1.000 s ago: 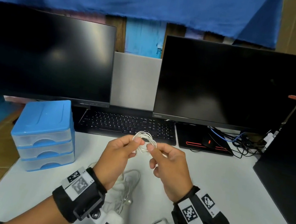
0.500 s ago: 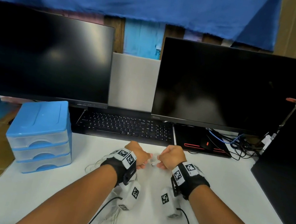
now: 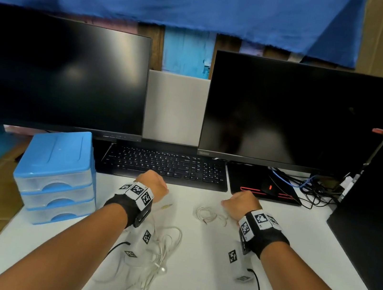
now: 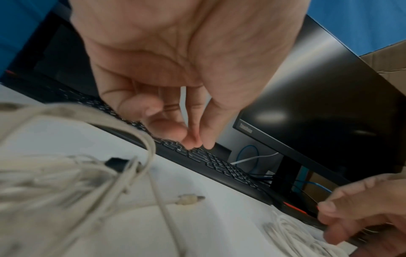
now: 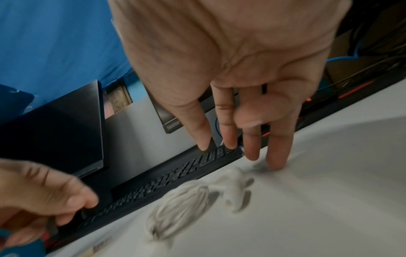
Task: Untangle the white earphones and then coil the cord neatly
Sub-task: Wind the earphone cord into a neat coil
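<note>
The left hand [image 3: 154, 185] hangs loose and holds nothing. The white earphones [image 3: 208, 214] lie coiled on the surface [image 3: 193, 283], between both hands. The right hand [image 3: 241, 203] has straight fingers and holds nothing. The cord looks light, soft and springy; pinching across all its loops should keep them together.

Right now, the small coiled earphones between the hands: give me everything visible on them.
The coiled earphones are thin white cord, wound in a small flat bundle of several loops lying on the white desk, in front of the keyboard. A plug end pokes out at the near side; the earbud ends trail loose toward the right hand. Neither hand grips them; the right hand's fingers reach the desk just beside the earbud end. Finer detail is blurred.
</note>
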A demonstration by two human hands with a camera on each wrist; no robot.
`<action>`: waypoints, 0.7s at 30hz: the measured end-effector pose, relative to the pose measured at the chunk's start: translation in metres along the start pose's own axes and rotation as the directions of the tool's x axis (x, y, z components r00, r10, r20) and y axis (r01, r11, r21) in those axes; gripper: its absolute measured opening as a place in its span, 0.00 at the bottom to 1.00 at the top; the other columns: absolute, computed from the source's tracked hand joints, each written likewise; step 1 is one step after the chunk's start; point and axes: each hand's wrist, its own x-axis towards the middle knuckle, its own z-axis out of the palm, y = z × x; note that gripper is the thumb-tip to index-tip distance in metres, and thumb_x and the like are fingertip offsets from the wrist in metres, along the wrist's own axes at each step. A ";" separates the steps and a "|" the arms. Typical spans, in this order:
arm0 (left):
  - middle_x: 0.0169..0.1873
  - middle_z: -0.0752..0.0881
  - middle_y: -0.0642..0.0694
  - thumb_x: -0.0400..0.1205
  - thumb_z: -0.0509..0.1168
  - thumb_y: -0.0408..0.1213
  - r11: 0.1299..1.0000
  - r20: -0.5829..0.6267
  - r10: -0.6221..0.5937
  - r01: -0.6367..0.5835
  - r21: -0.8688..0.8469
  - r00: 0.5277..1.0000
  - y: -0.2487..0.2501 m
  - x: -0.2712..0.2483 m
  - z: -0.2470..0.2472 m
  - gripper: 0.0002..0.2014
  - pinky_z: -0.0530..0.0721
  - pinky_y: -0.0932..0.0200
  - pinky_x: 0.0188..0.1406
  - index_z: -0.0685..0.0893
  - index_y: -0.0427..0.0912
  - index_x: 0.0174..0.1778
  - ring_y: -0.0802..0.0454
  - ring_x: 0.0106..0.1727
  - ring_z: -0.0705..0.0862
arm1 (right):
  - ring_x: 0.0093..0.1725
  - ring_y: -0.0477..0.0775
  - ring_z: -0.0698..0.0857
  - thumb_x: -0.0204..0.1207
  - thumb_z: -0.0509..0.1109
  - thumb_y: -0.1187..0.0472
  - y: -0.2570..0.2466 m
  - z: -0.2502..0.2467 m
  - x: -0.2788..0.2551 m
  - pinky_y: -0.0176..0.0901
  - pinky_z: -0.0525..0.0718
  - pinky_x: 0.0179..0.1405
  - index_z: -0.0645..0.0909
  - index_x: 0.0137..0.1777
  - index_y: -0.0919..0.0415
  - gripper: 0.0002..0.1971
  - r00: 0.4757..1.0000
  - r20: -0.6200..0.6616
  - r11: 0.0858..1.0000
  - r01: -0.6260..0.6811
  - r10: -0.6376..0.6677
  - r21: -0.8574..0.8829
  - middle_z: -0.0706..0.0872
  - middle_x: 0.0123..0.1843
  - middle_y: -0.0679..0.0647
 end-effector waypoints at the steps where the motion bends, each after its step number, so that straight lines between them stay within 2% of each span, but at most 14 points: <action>1: 0.46 0.92 0.47 0.75 0.68 0.39 1.000 -0.009 -0.013 0.013 -0.001 1.000 -0.002 0.001 -0.002 0.08 0.90 0.51 0.50 0.91 0.45 0.45 0.46 0.47 0.89 | 0.32 0.55 0.84 0.71 0.71 0.57 0.001 -0.005 0.000 0.40 0.83 0.34 0.86 0.44 0.63 0.09 1.000 -0.014 1.000 0.007 -0.007 0.007 0.90 0.41 0.58; 3: 0.46 0.91 0.49 0.74 0.73 0.45 0.999 0.013 -0.008 0.008 0.039 1.000 -0.003 0.001 -0.005 0.08 0.89 0.53 0.51 0.90 0.47 0.45 0.48 0.48 0.88 | 0.36 0.60 0.87 0.72 0.70 0.56 -0.001 -0.012 0.000 0.45 0.87 0.40 0.87 0.45 0.63 0.10 0.999 -0.022 0.999 0.039 -0.038 0.018 0.90 0.42 0.60; 4: 0.46 0.90 0.50 0.72 0.75 0.49 0.997 0.047 0.011 -0.014 0.070 0.999 -0.004 0.002 -0.005 0.12 0.88 0.54 0.52 0.89 0.47 0.47 0.48 0.50 0.88 | 0.41 0.62 0.88 0.73 0.70 0.55 -0.004 -0.014 -0.001 0.48 0.88 0.44 0.87 0.45 0.62 0.10 0.998 -0.015 0.998 0.059 -0.059 0.029 0.90 0.42 0.59; 5: 0.47 0.89 0.50 0.70 0.77 0.52 0.994 0.099 0.028 -0.039 0.105 0.995 -0.006 0.000 -0.005 0.17 0.87 0.56 0.52 0.88 0.47 0.49 0.49 0.51 0.87 | 0.45 0.63 0.89 0.73 0.71 0.54 -0.008 -0.015 -0.003 0.50 0.89 0.47 0.87 0.44 0.60 0.09 0.997 -0.008 0.995 0.081 -0.081 0.051 0.89 0.40 0.58; 7: 0.50 0.88 0.49 0.69 0.77 0.54 0.955 0.235 0.046 -0.112 0.274 0.971 -0.006 -0.008 -0.004 0.21 0.87 0.56 0.52 0.87 0.45 0.52 0.49 0.52 0.87 | 0.45 0.63 0.90 0.72 0.72 0.53 -0.016 -0.014 -0.009 0.54 0.91 0.48 0.86 0.37 0.58 0.09 0.991 -0.011 0.985 0.132 -0.132 0.113 0.88 0.35 0.56; 9: 0.49 0.87 0.49 0.75 0.73 0.49 0.845 0.320 0.062 -0.220 0.488 0.945 -0.006 -0.012 0.002 0.12 0.86 0.56 0.48 0.87 0.45 0.46 0.50 0.49 0.86 | 0.43 0.60 0.90 0.73 0.73 0.52 -0.026 -0.009 -0.016 0.55 0.91 0.48 0.87 0.35 0.57 0.10 0.982 -0.001 0.970 0.187 -0.189 0.156 0.89 0.35 0.54; 10: 0.46 0.86 0.49 0.77 0.69 0.44 0.806 0.318 0.071 -0.242 0.540 0.945 -0.007 -0.013 0.002 0.06 0.85 0.57 0.44 0.85 0.46 0.42 0.50 0.46 0.86 | 0.41 0.57 0.89 0.74 0.74 0.52 -0.031 -0.005 -0.020 0.54 0.91 0.48 0.87 0.35 0.56 0.10 0.976 0.014 0.960 0.213 -0.219 0.181 0.89 0.35 0.52; 11: 0.46 0.86 0.50 0.78 0.65 0.40 0.806 0.305 0.087 -0.247 0.538 0.948 -0.010 -0.013 0.002 0.05 0.85 0.58 0.43 0.86 0.46 0.41 0.51 0.45 0.85 | 0.39 0.55 0.87 0.74 0.74 0.52 -0.036 -0.001 -0.023 0.54 0.89 0.47 0.87 0.34 0.55 0.10 0.966 0.038 0.947 0.241 -0.254 0.215 0.89 0.35 0.51; 13: 0.48 0.87 0.54 0.79 0.62 0.37 0.856 0.297 0.145 -0.270 0.440 0.944 -0.015 -0.012 -0.006 0.09 0.87 0.57 0.50 0.89 0.49 0.44 0.53 0.49 0.86 | 0.37 0.52 0.85 0.74 0.75 0.54 -0.045 0.008 -0.032 0.51 0.87 0.44 0.88 0.34 0.54 0.08 0.937 0.088 0.915 0.306 -0.339 0.264 0.88 0.36 0.47; 15: 0.48 0.85 0.59 0.79 0.67 0.42 0.913 0.313 0.214 -0.303 0.272 0.925 -0.021 -0.015 -0.021 0.06 0.85 0.59 0.55 0.89 0.54 0.47 0.57 0.51 0.85 | 0.35 0.50 0.86 0.74 0.73 0.58 -0.052 0.015 -0.043 0.45 0.86 0.38 0.89 0.36 0.55 0.07 0.893 0.147 0.888 0.381 -0.426 0.259 0.89 0.37 0.47; 16: 0.49 0.85 0.59 0.77 0.71 0.45 0.929 0.349 0.230 -0.312 0.198 0.908 -0.025 -0.018 -0.027 0.07 0.84 0.60 0.56 0.87 0.56 0.50 0.57 0.51 0.84 | 0.35 0.48 0.85 0.75 0.72 0.60 -0.055 0.019 -0.049 0.43 0.84 0.36 0.90 0.38 0.57 0.07 0.869 0.176 0.875 0.416 -0.463 0.249 0.89 0.36 0.47; 17: 0.51 0.85 0.59 0.75 0.74 0.46 0.934 0.401 0.237 -0.321 0.157 0.885 -0.030 -0.020 -0.032 0.13 0.83 0.59 0.58 0.86 0.57 0.55 0.57 0.53 0.84 | 0.35 0.47 0.85 0.75 0.72 0.62 -0.058 0.023 -0.054 0.42 0.84 0.38 0.90 0.39 0.59 0.07 0.849 0.200 0.865 0.442 -0.489 0.239 0.89 0.36 0.47; 19: 0.56 0.84 0.59 0.72 0.77 0.43 0.912 0.468 0.228 -0.355 0.204 0.854 -0.039 -0.024 -0.037 0.20 0.81 0.58 0.63 0.85 0.57 0.60 0.57 0.59 0.82 | 0.39 0.47 0.87 0.75 0.71 0.62 -0.063 0.031 -0.060 0.44 0.88 0.45 0.91 0.39 0.59 0.07 0.829 0.235 0.859 0.466 -0.508 0.212 0.91 0.39 0.49; 21: 0.53 0.86 0.60 0.72 0.75 0.39 0.855 0.428 0.274 -0.422 0.302 0.861 -0.048 -0.027 -0.032 0.15 0.82 0.60 0.59 0.89 0.56 0.55 0.59 0.56 0.83 | 0.41 0.49 0.87 0.75 0.72 0.60 -0.067 0.037 -0.062 0.46 0.89 0.49 0.91 0.39 0.57 0.07 0.825 0.264 0.865 0.463 -0.500 0.192 0.93 0.44 0.50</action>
